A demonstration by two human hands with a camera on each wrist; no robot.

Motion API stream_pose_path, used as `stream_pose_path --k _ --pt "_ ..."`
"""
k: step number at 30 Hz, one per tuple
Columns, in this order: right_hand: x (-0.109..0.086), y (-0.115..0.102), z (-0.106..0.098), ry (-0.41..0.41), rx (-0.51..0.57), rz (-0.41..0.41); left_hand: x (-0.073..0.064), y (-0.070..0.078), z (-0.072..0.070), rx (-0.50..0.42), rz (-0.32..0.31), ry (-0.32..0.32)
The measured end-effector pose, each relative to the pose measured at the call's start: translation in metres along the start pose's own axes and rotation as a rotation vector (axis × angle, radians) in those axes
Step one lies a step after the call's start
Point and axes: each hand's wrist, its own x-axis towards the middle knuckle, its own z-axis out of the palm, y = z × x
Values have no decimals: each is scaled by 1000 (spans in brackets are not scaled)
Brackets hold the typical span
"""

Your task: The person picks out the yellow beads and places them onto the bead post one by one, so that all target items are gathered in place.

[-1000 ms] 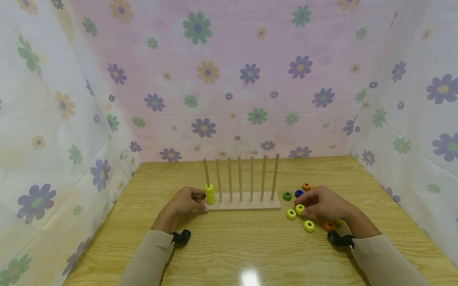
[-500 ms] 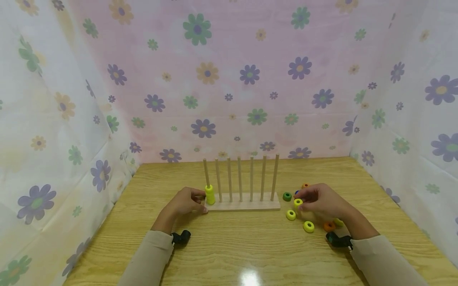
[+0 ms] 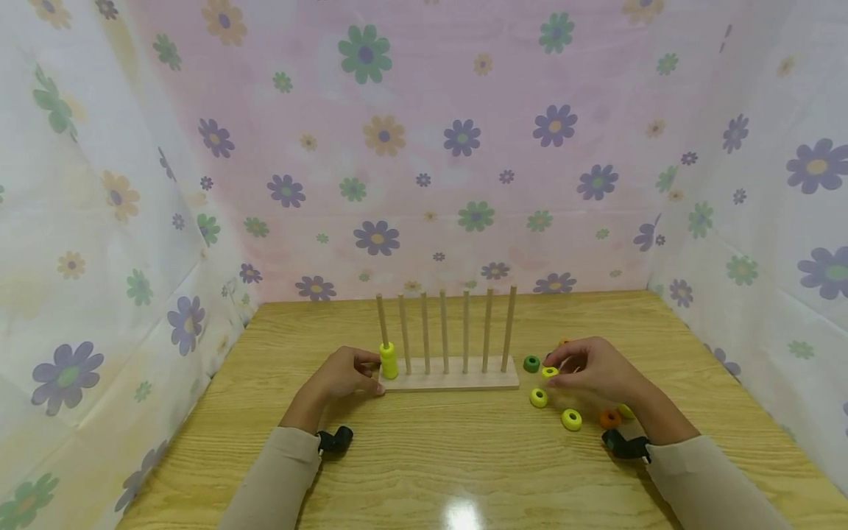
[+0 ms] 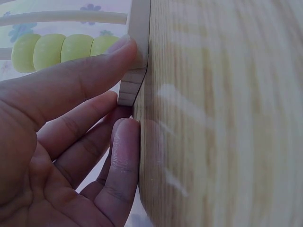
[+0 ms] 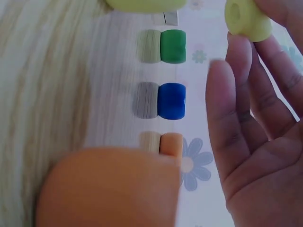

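A wooden peg stand [image 3: 450, 380] with a row of upright pegs sits on the table. Several yellow beads [image 3: 389, 361] are stacked on its leftmost peg. My left hand [image 3: 342, 374] grips the left end of the base, thumb in front and fingers behind, as the left wrist view shows up close. To the right of the stand, my right hand [image 3: 599, 372] pinches a single yellow bead [image 5: 248, 20] between thumb and fingertips. In the right wrist view that bead is raised off the table.
Near my right hand lie loose beads: a green bead [image 3: 532, 364], a blue bead [image 5: 172, 100], two yellow beads [image 3: 539, 397] in front, and an orange bead [image 3: 610, 419] by the wrist. Flower-patterned cloth [image 3: 424, 147] encloses the table's back and sides.
My right hand has picked the yellow bead up from among the loose ones and moved it slightly up and left. The left hand and the stand have stayed in place.
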Motion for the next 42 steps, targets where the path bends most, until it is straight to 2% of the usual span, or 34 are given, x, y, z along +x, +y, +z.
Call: stream_pose_path --k 20,29,36,42 --pt "5 -9 2 85 -71 33 -2 3 -3 11 18 -5" --pt "3 -20 1 82 -72 72 -2 1 -2 12 22 -12" --pt "8 -37 -2 89 -73 27 -2 2 -1 10 -3 5" --pt "14 -52 -8 92 -92 -8 -2 3 0 11 10 -1"
